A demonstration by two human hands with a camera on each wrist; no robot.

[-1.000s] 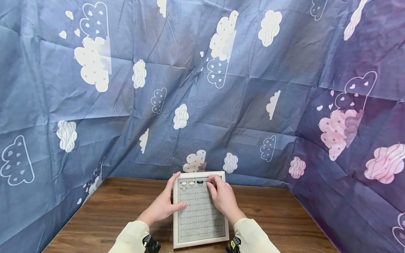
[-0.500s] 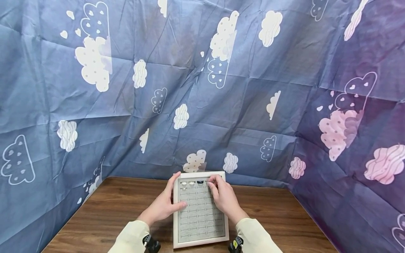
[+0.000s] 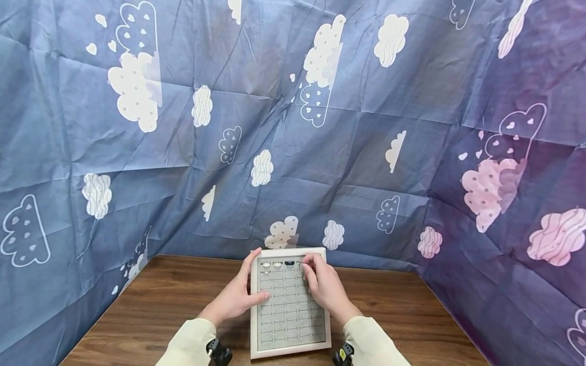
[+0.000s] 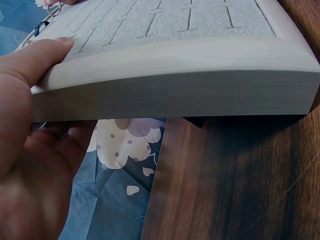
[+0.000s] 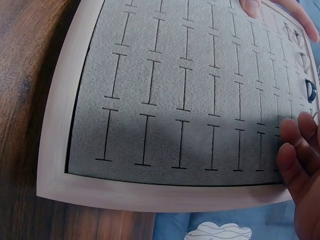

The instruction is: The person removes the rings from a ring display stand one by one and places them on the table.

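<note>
On a wooden table (image 3: 174, 305) hemmed in by cloud-print blue cloth (image 3: 293, 127), a white-framed ring tray (image 3: 290, 305) is seen at 6 o'clock of the head view, its far end raised, apparently on a prop, so the slotted grey pad faces the person. The tray's 9 o'clock edge is gripped by the left hand (image 3: 238, 297), thumb curled over the rim and fingers beneath, evidently to steady it. At the tray's 12 o'clock row, a small ring (image 3: 302, 264) appears to be pinched by the right hand (image 3: 320, 284) just beside three rings already seated (image 3: 277, 265); the pinch itself is too small to be made out with certainty. Most slots toward 6 o'clock are left unfilled. Bare table is left open at 3 and 9 o'clock, while the cloth closes in directly behind the tray.
</note>
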